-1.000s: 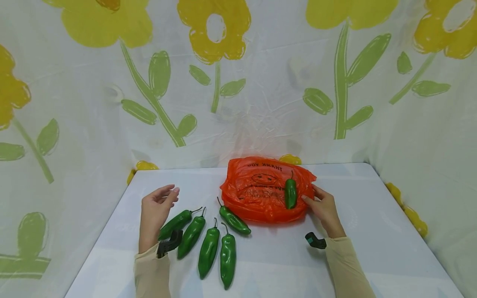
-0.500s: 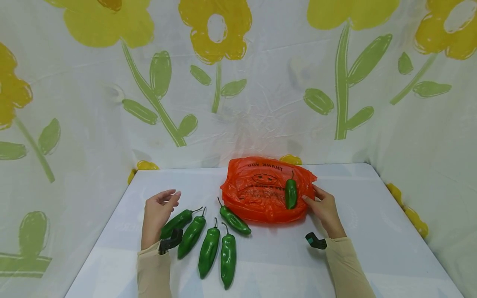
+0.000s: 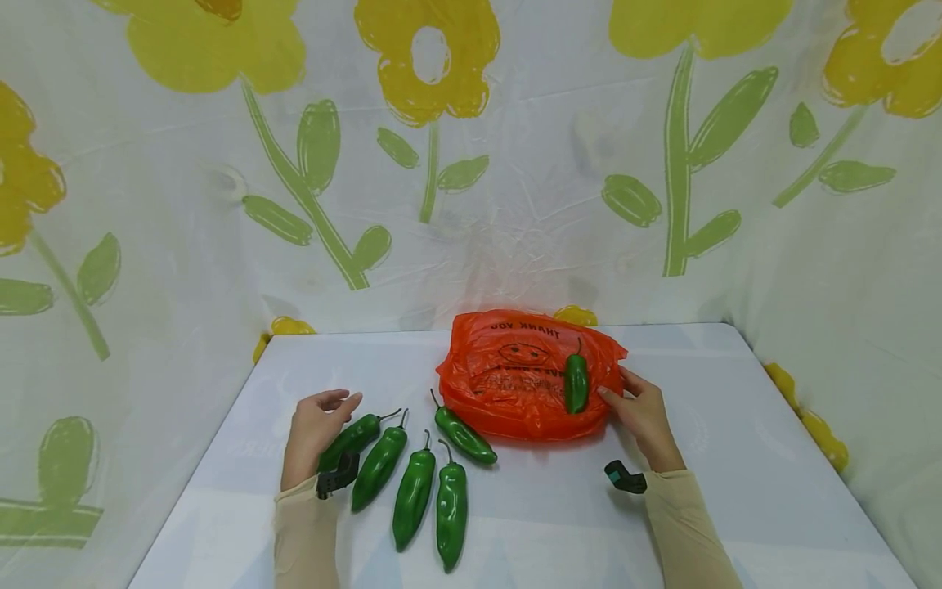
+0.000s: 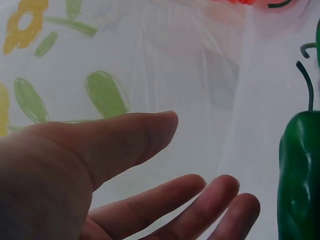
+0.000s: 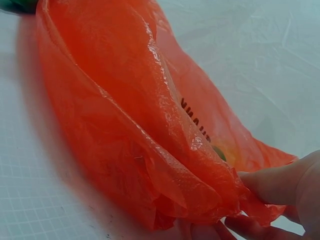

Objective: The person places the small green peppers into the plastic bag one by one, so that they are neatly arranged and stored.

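Observation:
A red plastic bag with dark printing lies at the back of the table, its mouth spread. My right hand pinches the bag's right edge between thumb and fingers; the right wrist view shows the thumb against the film. One green pepper rests in the bag near that hand. My left hand hovers at the left with nothing in it, thumb and fingers apart. Just right of it lies the leftmost pepper, partly hidden by the wrist. In the left wrist view, a pepper lies beyond the fingertips.
Several green peppers lie in a loose row between my left hand and the bag, including one pepper nearest the front and one pepper beside the bag. A flower-patterned curtain stands behind the white table.
My left hand has come down and slightly right, nearer the leftmost pepper. The right hand, the bag and the peppers stay as they were.

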Available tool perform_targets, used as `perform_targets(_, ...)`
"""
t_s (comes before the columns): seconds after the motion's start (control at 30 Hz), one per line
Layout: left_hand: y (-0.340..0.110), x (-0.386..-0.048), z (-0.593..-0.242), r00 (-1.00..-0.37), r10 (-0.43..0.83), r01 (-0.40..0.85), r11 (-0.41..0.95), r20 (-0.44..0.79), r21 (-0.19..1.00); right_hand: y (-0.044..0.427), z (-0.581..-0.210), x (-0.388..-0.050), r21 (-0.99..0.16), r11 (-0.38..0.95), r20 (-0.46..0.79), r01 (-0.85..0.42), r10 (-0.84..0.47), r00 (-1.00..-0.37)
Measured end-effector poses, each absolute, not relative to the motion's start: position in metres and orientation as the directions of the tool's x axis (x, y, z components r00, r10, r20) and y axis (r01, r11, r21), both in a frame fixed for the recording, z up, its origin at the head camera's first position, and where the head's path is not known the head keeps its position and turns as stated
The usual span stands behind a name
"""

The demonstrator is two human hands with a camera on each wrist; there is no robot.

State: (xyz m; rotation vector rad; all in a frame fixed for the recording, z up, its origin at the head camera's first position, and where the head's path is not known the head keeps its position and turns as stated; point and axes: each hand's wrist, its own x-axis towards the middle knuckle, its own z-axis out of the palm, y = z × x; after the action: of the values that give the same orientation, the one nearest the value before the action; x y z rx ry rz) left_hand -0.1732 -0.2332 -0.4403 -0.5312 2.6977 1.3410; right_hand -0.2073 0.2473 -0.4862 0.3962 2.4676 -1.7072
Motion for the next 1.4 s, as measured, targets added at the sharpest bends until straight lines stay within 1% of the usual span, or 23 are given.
perform_targets(0.17,-0.236,-0.174,-0.446,-0.947,-0.22,-0.321,0.612,-0.235,0.723,0.247,-0.486,-0.208,-0.903,0.331,-0.236,0.273,0.146,-0.961)
perform_targets(0.6,-0.25,-0.169,-0.45,-0.942,-0.156,-0.322,0.673,-0.298,0.666,0.247,-0.488,-0.207,-0.907,0.328,-0.228,0.263,0.142,-0.963)
perform_targets(1.03,-0.265,-0.165,-0.454,-0.933,-0.057,-0.293,0.69,-0.354,0.662,0.248,-0.491,-0.209,-0.892,0.356,-0.237,0.278,0.157,-0.959)
perform_targets(1.27,-0.265,-0.166,-0.458,-0.941,-0.05,-0.275,0.691,-0.334,0.669,0.247,-0.49,-0.209,-0.89,0.358,-0.24,0.282,0.158,-0.958)
perform_targets(1.4,-0.263,-0.169,-0.461,-0.946,-0.082,-0.28,0.692,-0.313,0.666,0.247,-0.49,-0.209,-0.89,0.361,-0.238,0.28,0.157,-0.958)
